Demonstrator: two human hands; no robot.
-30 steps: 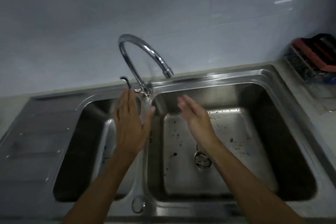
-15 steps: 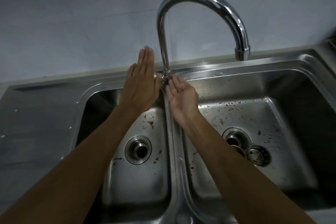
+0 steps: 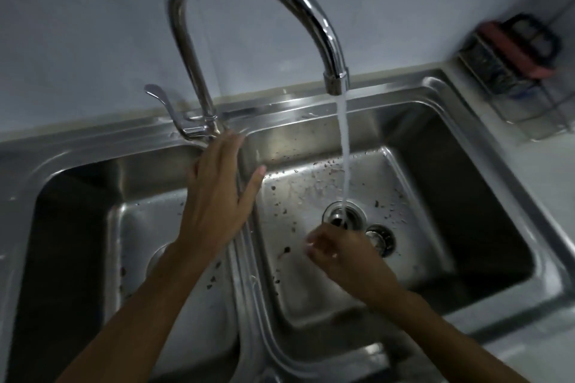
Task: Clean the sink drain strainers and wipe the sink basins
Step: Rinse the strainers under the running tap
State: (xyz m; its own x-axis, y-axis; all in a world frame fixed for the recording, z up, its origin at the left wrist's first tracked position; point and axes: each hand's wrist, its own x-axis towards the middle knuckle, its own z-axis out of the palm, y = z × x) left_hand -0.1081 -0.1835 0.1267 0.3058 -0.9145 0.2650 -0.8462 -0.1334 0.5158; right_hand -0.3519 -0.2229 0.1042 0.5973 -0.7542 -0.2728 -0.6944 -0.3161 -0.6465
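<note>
early on: water runs into the right basin, debris everywhere, strainer lifted out; left hand spread empty, right hand loosely curled, seemingly empty.

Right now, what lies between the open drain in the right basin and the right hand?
In the head view almost nothing: the right hand hangs just in front of the open drain, over wet speckled steel. The strainer lies beside them, right of the hand.
</note>
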